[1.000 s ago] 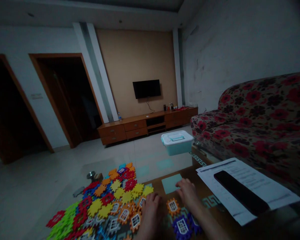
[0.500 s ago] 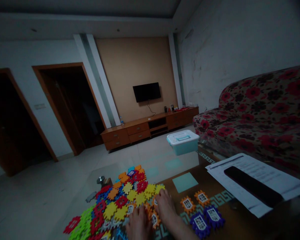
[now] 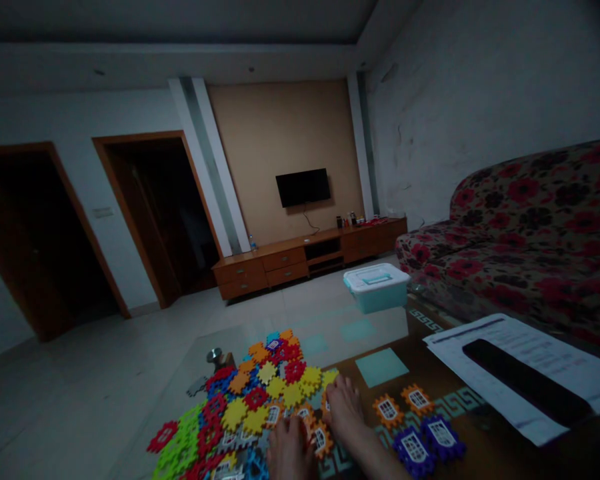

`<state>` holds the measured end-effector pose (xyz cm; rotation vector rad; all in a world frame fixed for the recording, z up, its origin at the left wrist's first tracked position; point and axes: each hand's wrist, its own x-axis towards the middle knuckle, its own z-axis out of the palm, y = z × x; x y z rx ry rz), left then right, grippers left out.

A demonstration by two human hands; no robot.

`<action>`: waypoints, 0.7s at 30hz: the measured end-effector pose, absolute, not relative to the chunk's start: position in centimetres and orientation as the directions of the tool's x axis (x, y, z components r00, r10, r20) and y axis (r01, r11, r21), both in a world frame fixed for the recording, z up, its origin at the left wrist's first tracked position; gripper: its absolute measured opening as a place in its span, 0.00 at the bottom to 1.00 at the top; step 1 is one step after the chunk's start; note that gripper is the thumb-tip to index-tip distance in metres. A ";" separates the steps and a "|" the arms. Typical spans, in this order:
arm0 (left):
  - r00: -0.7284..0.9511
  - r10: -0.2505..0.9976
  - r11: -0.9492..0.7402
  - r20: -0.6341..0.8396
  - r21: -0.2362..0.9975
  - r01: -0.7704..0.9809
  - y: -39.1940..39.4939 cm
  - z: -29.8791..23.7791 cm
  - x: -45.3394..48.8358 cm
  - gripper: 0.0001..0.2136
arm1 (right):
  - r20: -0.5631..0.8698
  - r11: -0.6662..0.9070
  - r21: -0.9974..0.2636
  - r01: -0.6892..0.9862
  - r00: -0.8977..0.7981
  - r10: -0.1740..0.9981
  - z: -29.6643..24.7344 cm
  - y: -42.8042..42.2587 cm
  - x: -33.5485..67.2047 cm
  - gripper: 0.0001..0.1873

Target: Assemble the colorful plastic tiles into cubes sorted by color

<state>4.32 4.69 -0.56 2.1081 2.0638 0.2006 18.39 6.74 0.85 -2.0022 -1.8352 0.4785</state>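
A large mat of interlocking gear-edged plastic tiles (image 3: 240,407) in red, yellow, green, blue and orange lies at the near edge of a glass-topped table (image 3: 380,367). My left hand (image 3: 290,450) presses on its near side, among white-windowed tiles. My right hand (image 3: 343,410) rests just beside it, fingertips at the mat's edge, by an orange window tile (image 3: 321,440). To the right lie two loose orange window tiles (image 3: 387,411) and two purple ones (image 3: 414,452). Neither hand clearly holds anything.
Papers (image 3: 520,373) with a black slab (image 3: 527,381) on top lie at the table's right. A lidded teal plastic box (image 3: 377,288) stands beyond, beside a floral sofa (image 3: 525,233). A metal-topped object (image 3: 215,357) stands behind the mat. A low wooden cabinet (image 3: 305,257) stands far off.
Both hands have moved toward the mat's edge and closer together. The right hand has shifted left from the loose window tiles. The whole view has drifted slightly.
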 end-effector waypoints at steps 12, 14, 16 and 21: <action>0.044 0.998 -0.057 0.052 0.286 0.957 5.5 -1.2 3.5 0.20 | -0.019 0.056 -0.565 0.823 -0.081 0.996 -0.6 7.3 20.8 0.26; 0.052 0.995 -0.080 0.089 0.341 0.937 5.7 -1.3 3.4 0.19 | -0.021 0.079 -0.561 0.824 -0.110 0.994 -0.6 7.5 20.9 0.26; 0.046 0.991 -0.096 0.129 0.414 0.905 5.7 -1.2 3.4 0.18 | -0.020 0.110 -0.558 0.823 -0.146 0.989 -0.6 7.6 20.8 0.27; 0.035 0.992 -0.097 0.124 0.544 0.834 5.7 -0.6 3.5 0.20 | 0.023 0.200 -0.584 0.787 -0.230 0.973 -0.7 7.5 20.9 0.22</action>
